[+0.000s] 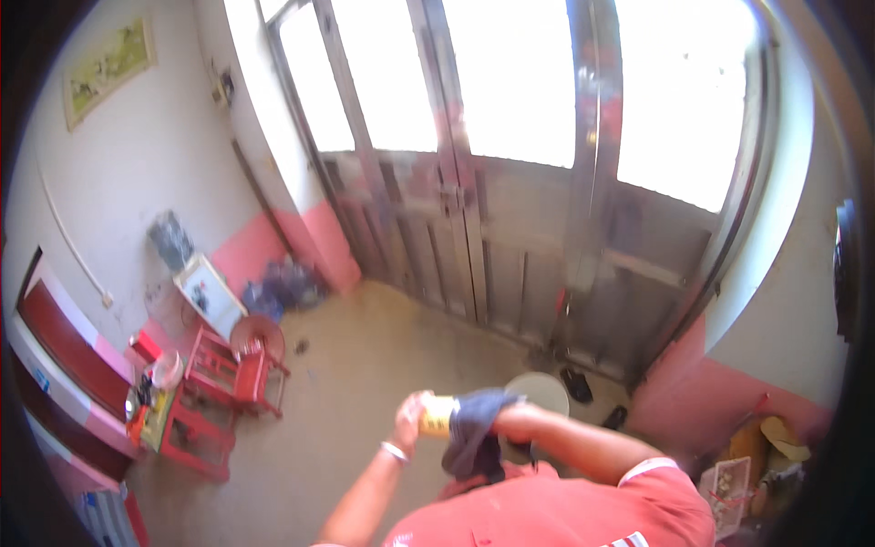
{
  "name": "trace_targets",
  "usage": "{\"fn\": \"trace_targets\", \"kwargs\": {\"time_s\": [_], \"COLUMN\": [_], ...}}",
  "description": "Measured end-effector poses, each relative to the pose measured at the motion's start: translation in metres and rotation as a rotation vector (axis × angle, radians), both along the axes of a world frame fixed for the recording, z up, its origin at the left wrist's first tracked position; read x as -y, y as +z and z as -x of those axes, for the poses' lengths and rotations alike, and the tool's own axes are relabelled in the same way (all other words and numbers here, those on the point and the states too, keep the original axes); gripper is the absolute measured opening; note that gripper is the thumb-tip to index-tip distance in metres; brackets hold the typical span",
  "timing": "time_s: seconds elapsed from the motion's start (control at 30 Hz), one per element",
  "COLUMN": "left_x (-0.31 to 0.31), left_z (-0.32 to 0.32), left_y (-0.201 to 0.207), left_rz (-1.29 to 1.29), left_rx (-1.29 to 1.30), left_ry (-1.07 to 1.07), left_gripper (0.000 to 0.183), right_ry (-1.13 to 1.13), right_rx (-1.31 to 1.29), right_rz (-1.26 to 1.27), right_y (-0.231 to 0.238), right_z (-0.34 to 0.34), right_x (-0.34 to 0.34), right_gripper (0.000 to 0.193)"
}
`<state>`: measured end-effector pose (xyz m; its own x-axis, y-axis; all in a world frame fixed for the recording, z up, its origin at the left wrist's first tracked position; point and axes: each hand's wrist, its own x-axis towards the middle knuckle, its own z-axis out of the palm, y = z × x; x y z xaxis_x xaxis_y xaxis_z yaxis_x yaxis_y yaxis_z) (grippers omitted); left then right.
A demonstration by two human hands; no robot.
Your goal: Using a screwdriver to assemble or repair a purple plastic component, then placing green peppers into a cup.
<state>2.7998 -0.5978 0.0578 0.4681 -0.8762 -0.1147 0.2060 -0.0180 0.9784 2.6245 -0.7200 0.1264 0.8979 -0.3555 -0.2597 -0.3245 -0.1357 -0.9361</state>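
In front of my chest, my left hand (pixel 412 421) grips one end of a small yellow item (pixel 439 417) with dark markings, perhaps a box or a can; its kind is too blurred to name. My right hand (pixel 512 420) is closed on a dark blue-grey cloth (pixel 474 428), which covers the item's other end and hangs down below it. Folds of the cloth hide most of my right fingers. A white band circles my left wrist.
Beyond my right forearm stands a pale round bucket (pixel 540 392), with dark shoes (pixel 576 385) beside it. A red wooden chair (pixel 253 376) and a cluttered low table (pixel 187 428) are at left. Tall metal doors (pixel 519 246) close off the far side. A pink crate (pixel 729 492) sits lower right.
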Motion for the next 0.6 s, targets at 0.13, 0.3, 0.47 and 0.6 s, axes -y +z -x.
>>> {"fn": "trace_targets", "kwargs": {"time_s": [0.13,0.3,0.47,0.6], "left_x": [-0.007,-0.017,-0.014,-0.022], "left_z": [-0.012,0.014,0.049,0.076], "left_y": [0.031,0.007,0.014,0.03], "left_rz": [0.173,0.136,0.307,0.296], "left_rx": [-0.556,-0.778,-0.992,-0.838], "left_ry": [-0.04,-0.004,-0.137,0.051], "left_gripper": [0.039,0.043,0.044,0.04], "right_ry": [-0.225,-0.455,0.047,0.473], "right_rx": [0.349,0.859,0.494,0.326], "right_rz": [-0.504,-0.806,0.053,0.792], "right_y": [0.104,0.161,0.139,0.131], "right_z": [0.017,0.019,0.025,0.02], "right_x": [0.018,-0.011,-0.023,-0.038], "right_gripper": [0.02,0.034,0.02,0.026]}}
